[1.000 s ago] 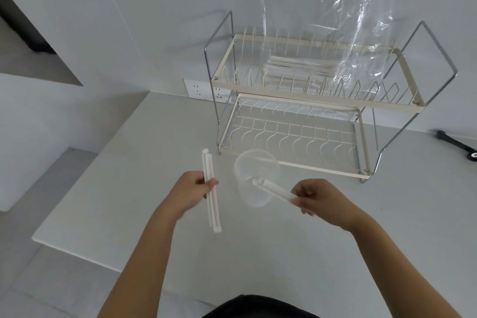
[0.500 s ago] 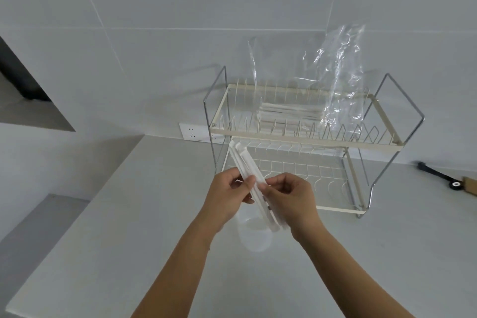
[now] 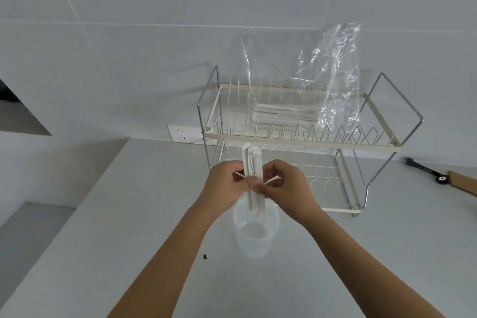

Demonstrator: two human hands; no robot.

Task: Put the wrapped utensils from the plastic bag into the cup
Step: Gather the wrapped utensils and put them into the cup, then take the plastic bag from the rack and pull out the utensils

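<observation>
My left hand [image 3: 227, 184] and my right hand [image 3: 285, 188] pinch a small bundle of white wrapped utensils [image 3: 252, 162] between them, held almost upright. The bundle's lower ends hang just above the mouth of a clear plastic cup [image 3: 254, 236] standing on the counter below my hands. Further back, the clear plastic bag [image 3: 338, 72] lies on the top tier of a dish rack and rises against the wall. Several more wrapped utensils [image 3: 281, 113] lie flat inside the bag.
The two-tier cream wire dish rack [image 3: 307, 143] stands against the tiled wall behind the cup. A wall socket [image 3: 184, 134] sits left of it. A black-tipped tool [image 3: 428, 171] lies at the right. The counter drops off along its left edge [image 3: 85, 204].
One second ago each hand held its own utensils apart beside the cup. They have come together into one bundle, which has turned from tilted to nearly upright over the cup. My view has tilted upward.
</observation>
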